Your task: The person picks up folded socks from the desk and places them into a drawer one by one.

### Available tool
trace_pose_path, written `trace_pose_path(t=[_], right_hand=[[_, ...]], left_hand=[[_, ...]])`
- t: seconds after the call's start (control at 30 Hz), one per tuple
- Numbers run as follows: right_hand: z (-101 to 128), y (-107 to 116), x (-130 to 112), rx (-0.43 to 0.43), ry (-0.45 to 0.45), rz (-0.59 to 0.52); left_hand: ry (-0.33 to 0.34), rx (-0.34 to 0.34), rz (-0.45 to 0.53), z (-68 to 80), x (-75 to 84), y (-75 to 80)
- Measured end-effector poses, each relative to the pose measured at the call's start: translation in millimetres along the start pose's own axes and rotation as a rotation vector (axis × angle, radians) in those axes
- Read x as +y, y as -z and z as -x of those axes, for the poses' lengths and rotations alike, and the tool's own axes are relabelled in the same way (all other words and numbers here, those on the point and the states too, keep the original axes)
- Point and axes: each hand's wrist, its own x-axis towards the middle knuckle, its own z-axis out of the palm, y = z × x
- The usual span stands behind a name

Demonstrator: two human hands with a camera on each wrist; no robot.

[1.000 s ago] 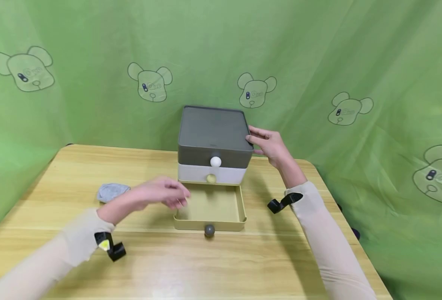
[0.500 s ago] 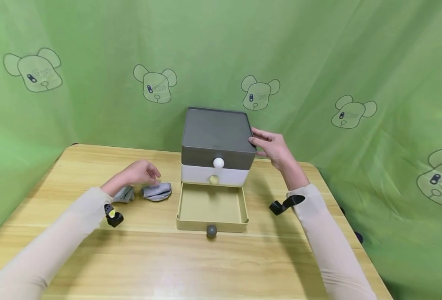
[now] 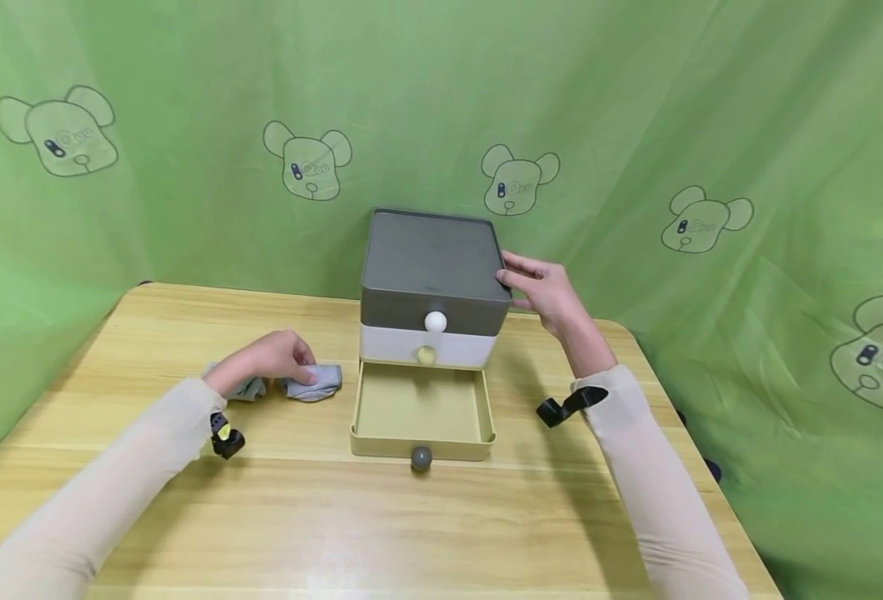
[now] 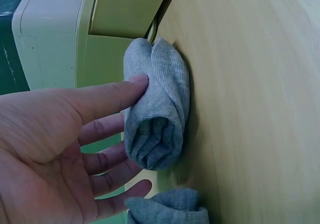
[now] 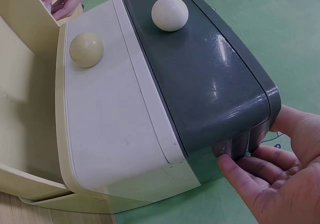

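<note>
Two rolled grey socks lie on the table left of the drawer unit. My left hand (image 3: pixel 280 354) is at the right-hand rolled sock (image 3: pixel 321 382), thumb on one side and fingers on the other. The left wrist view shows the thumb pressed to this rolled sock (image 4: pixel 155 84). The second sock (image 3: pixel 250 389) is partly hidden under my left wrist. My right hand (image 3: pixel 546 292) rests its fingertips against the right side of the drawer unit (image 3: pixel 434 254). The beige bottom drawer (image 3: pixel 422 447) is pulled out, with nothing in it.
Above the beige drawer, a white drawer (image 3: pixel 389 344) with a yellow knob and a dark grey drawer (image 3: pixel 389 308) with a white knob are closed. Behind the wooden table (image 3: pixel 441 533) hangs a green curtain (image 3: pixel 411 83) with bear drawings.
My left hand has moved left from beside the open drawer, then lowered onto the right-hand rolled sock. My right hand stays at the unit's side.
</note>
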Motion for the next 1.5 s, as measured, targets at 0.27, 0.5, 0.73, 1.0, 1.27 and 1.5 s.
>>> trace_pose_path(t=[0.27, 0.5, 0.73, 1.0, 1.27, 1.5], right_hand=[[1.0, -0.4, -2.1, -0.002, -0.006, -0.001], [-0.1, -0.7, -0.8, 0.001, 0.0, -0.001], [0.9, -2.2, -0.5, 0.003, -0.005, -0.018], [0.6, -2.9, 0.6, 0.006, -0.006, -0.012], [0.4, -0.5, 0.4, 0.006, -0.004, -0.015], [0.7, -0.8, -0.9, 0.011, -0.002, -0.024]], left_hand=[[-0.016, -0.014, 0.025, 1.7, 5.4, -3.9], [-0.005, 0.003, 0.039, 1.2, 8.7, -5.3], [0.007, 0.059, 0.179, 9.1, 13.6, 3.0], [-0.091, 0.118, 0.237, 15.5, 44.8, 14.7], [-0.237, 0.12, 0.197, 6.1, 83.6, 0.1], [-0.269, 0.129, 0.115, -11.5, 103.1, -17.3]])
